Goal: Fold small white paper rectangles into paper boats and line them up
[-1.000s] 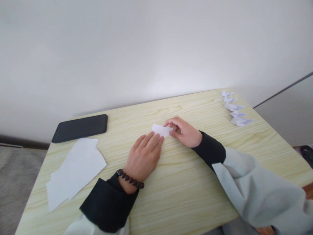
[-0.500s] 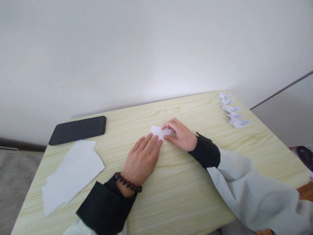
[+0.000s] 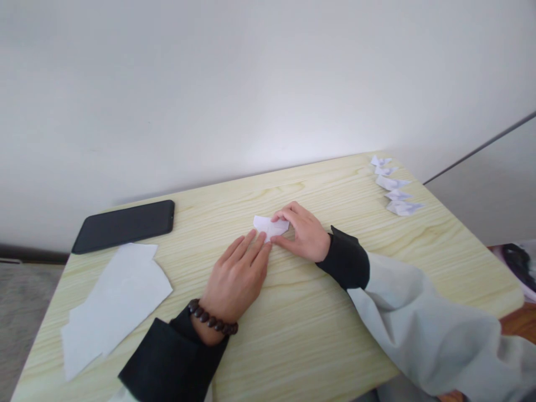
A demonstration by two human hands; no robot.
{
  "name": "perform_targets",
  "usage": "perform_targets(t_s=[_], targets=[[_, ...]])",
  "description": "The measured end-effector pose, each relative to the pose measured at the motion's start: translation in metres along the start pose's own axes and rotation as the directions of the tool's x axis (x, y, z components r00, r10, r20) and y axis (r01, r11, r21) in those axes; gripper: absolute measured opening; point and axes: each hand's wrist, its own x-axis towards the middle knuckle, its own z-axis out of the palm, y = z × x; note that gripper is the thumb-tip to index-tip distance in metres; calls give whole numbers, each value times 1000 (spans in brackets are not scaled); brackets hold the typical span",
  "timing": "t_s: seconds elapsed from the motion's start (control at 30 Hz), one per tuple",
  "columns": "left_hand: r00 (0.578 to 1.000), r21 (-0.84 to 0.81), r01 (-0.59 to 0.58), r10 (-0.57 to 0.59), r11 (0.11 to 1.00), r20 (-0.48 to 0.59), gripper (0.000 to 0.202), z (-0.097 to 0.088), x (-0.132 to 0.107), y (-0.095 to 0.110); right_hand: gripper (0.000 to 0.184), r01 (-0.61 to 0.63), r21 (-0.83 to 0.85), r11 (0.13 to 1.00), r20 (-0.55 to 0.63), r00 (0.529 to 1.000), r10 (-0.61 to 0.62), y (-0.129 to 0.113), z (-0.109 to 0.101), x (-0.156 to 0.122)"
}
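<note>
A small folded white paper piece (image 3: 268,225) lies on the pale wooden table (image 3: 318,329) near its middle. My left hand (image 3: 235,279), with a dark bead bracelet at the wrist, lies flat with fingers stretched out, fingertips pressing the paper's near edge. My right hand (image 3: 302,232) is curled over the paper's right end, thumb and fingers pinching it. Both sleeves are black at the cuff and pale grey above.
A black phone (image 3: 124,225) lies at the table's back left. Loose white paper sheets (image 3: 112,301) lie at the left front. A row of several small folded paper figures (image 3: 393,186) sits at the back right corner. A white wall rises behind the table.
The view has shifted slightly, so everything sits a little further left. My right fingers have folded the paper piece smaller and moved in closer to my left fingertips.
</note>
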Motion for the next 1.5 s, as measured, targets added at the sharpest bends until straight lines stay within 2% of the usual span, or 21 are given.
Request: perform_targets(t_s=[0.2, 0.4, 0.57, 0.73, 1.0, 1.2, 1.3, 1.5], targets=[[1000, -9, -5, 5, 1000, 8, 28, 1, 0, -1, 29, 25, 43, 999, 26, 999, -27, 0, -3, 0], [1000, -10, -4, 4, 1000, -1, 31, 1, 0, -2, 33, -33, -41, 999, 0, 999, 33, -3, 0, -2], [1000, -10, -2, 2, 1000, 7, 28, 1, -1, -2, 28, 13, 7, 1000, -2, 1000, -13, -2, 0, -2], [1000, 21, -16, 15, 1000, 12, 30, 1, 0, -1, 35, -14, -37, 999, -3, 1000, 14, -1, 1, -3], [1000, 19, 1, -1, 1000, -7, 27, 1, -1, 0, 35, 11, 79, 997, 8, 1000, -12, 1, -3, -1], [1000, 21, 2, -2, 1000, -11, 28, 2, -1, 2, 34, -5, 10, 1000, -12, 1000, 5, -1, 2, -1], [1000, 18, -5, 5, 1000, -27, 27, 3, -1, 1, 34, 13, 80, 997, -6, 1000, -12, 1, -1, 0], [999, 28, -13, 14, 1000, -38, 27, 4, -1, 1, 47, 0, 192, 981, 16, 1000, -3, 8, -10, 3]])
